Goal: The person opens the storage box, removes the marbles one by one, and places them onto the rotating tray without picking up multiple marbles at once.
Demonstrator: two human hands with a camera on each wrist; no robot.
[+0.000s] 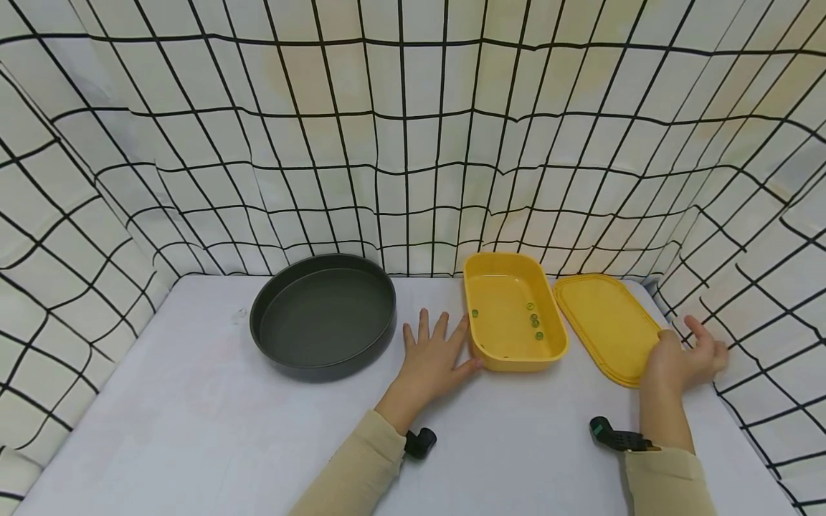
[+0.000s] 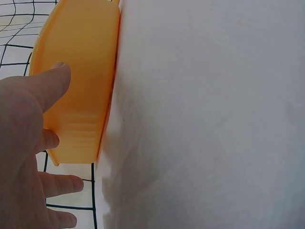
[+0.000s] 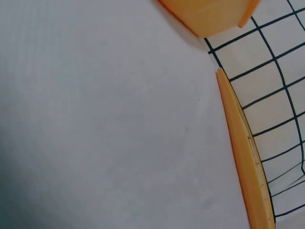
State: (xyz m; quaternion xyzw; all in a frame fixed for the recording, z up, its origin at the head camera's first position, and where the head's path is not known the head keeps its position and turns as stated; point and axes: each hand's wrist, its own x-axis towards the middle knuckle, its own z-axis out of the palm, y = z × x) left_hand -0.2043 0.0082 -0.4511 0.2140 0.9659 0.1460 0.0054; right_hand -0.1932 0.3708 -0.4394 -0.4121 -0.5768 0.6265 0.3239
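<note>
A yellow rectangular plastic container [image 1: 510, 344] stands on the table with several small green rings [image 1: 534, 322] on its floor. My left hand [image 1: 434, 364] is at its near left corner, fingers spread, thumb and index finger right at the wall. In the left wrist view, the left thumb [image 2: 55, 83] lies across the side of the container [image 2: 86, 57]. A flat yellow lid [image 1: 606, 322] lies to the right of the container. Beside the lid's right edge is my right hand [image 1: 685, 358], its fingers loosely bent and holding nothing; it is out of the right wrist view.
Left of the container is a dark round pan [image 1: 323, 315] with low walls. White cloth with a black grid [image 1: 419, 143] rises behind and at both sides of the white table [image 1: 193, 401]. The lid and container stand close to the back wall.
</note>
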